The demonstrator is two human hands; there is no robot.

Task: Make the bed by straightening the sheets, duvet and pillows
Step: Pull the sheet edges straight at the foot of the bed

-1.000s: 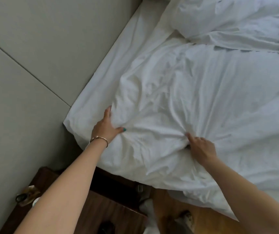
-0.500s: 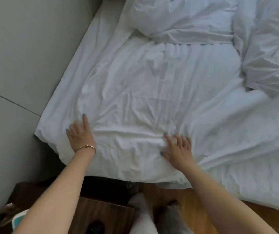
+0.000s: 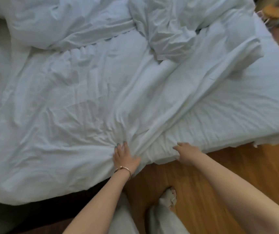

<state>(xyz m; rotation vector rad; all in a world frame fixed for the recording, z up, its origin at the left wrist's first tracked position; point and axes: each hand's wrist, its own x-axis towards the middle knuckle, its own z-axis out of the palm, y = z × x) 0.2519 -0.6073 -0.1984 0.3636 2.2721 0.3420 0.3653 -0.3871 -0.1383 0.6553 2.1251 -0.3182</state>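
A white, wrinkled duvet [image 3: 64, 102] covers the left and middle of the bed, and its edge runs diagonally up to the right. My left hand [image 3: 125, 157], with a bracelet on the wrist, presses flat on the duvet near the bed's front edge, where folds bunch together. My right hand [image 3: 186, 153] lies on the fitted sheet [image 3: 240, 107] at the mattress edge, its fingers stretched toward the left. Crumpled pillows [image 3: 59, 24] and bunched bedding [image 3: 170, 32] lie at the head of the bed.
A wooden floor [image 3: 240, 174] runs along the front and right of the bed. My socked foot [image 3: 168, 198] stands close to the bed edge. Dark furniture [image 3: 34, 217] sits at the lower left. Some clutter [image 3: 273, 10] lies at the top right.
I have moved right along the bed, and the wall has left the view. Both hands have shifted right; my right hand went from the duvet to the bare sheet's edge.
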